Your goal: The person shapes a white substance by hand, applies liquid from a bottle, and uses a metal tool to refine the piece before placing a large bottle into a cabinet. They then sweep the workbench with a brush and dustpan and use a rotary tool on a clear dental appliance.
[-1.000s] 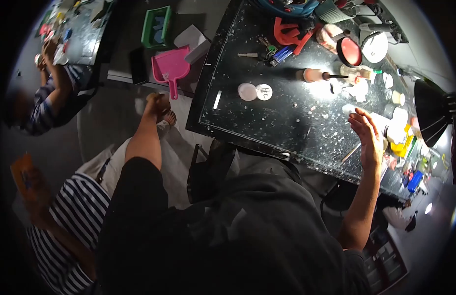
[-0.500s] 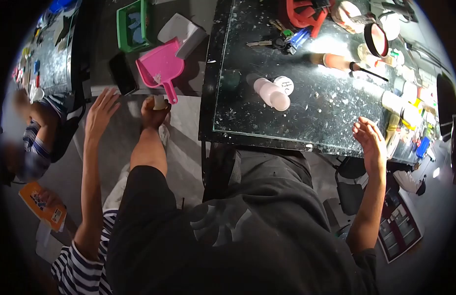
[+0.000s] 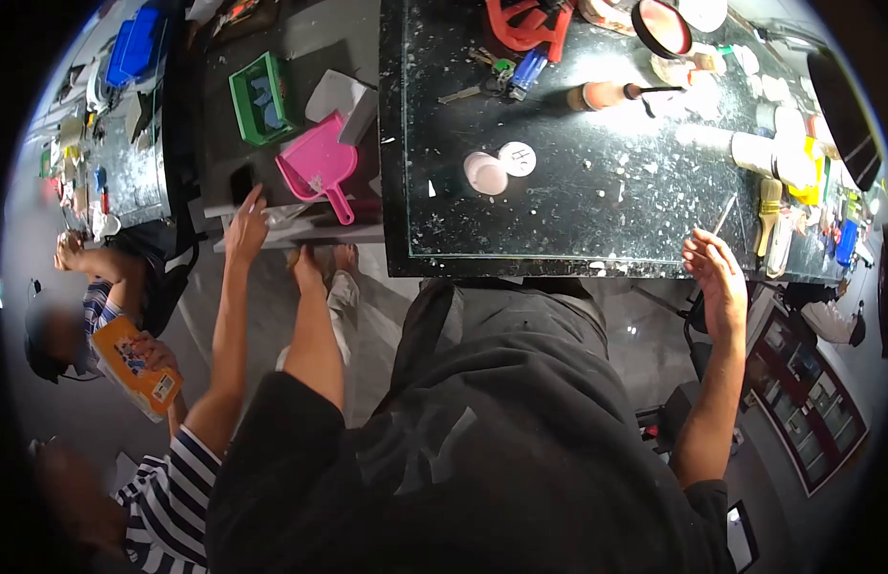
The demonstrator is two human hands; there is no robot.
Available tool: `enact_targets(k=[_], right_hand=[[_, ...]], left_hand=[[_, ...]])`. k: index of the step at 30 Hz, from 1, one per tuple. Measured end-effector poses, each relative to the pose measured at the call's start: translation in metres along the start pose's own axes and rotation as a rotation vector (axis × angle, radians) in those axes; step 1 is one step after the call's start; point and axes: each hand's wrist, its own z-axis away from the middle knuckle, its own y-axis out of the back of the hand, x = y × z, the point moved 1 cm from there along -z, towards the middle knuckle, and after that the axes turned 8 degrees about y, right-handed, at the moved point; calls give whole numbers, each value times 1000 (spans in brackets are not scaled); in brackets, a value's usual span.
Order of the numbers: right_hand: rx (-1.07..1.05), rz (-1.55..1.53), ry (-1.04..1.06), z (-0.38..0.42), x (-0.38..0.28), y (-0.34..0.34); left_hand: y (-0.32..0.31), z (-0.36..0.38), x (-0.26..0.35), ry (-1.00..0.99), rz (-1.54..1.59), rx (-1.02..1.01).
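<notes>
My left hand point(image 3: 307, 270) reaches down to the front edge of a grey drawer point(image 3: 353, 232). Its fingertips are hidden at that edge. Above it, a pink dustpan point(image 3: 315, 158) lies with white crumbs in it. My right hand point(image 3: 720, 273) is palm inward at the front of the black worktable, fingers loosely curled and apart. A thin pale tool point(image 3: 724, 212) shows just beyond its fingertips. Close by on the left, a co-worker's hand point(image 3: 248, 228) in a striped sleeve reaches to the same drawer, near a dark phone-like slab point(image 3: 241, 182).
A green bin point(image 3: 262, 100) stands beyond the dustpan. On the speckled worktable point(image 3: 578, 215) are a pink jar point(image 3: 487, 174), a white lid point(image 3: 518, 159), a paintbrush point(image 3: 769, 210) and keys point(image 3: 473, 91). Another person holds an orange packet point(image 3: 136, 368) at left.
The view has shifted. My left fist, which had something white in it, now sits at the drawer edge. A drawer strip now shows there. The co-worker's hand has moved right, onto it.
</notes>
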Motion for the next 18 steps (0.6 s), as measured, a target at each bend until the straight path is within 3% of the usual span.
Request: enact_targets(k=[2,4,10,12,13,14,15,16,17,18], right_hand=[[-11,-77,-5,1,16,4],[-7,-120,-36,3,21,-1],[-61,-68,16,1,18,6],[-53,-64,30,4,19,17],[-57,-66,26,4,21,23],[-54,-69,18,6,24,30],[-47,-66,19,6,30,39],[-36,-94,7,6,33,44],[-32,-96,9,6,36,50],[-29,-104,11,5,40,57]], left_hand=[[-10,26,5,-608,-239,280],[-31,65,18,-710,-156,274],[-62,66,28,-344,-205,352],[-52,57,29,-304,-163,184],[-44,73,35,-266,-336,229],[-45,64,26,-276,-517,599],[-43,60,17,-370,-660,774],[-35,41,4,-352,-652,844],[-40,86,4,-186,-558,780],[-36,84,-9,-70,-434,747]])
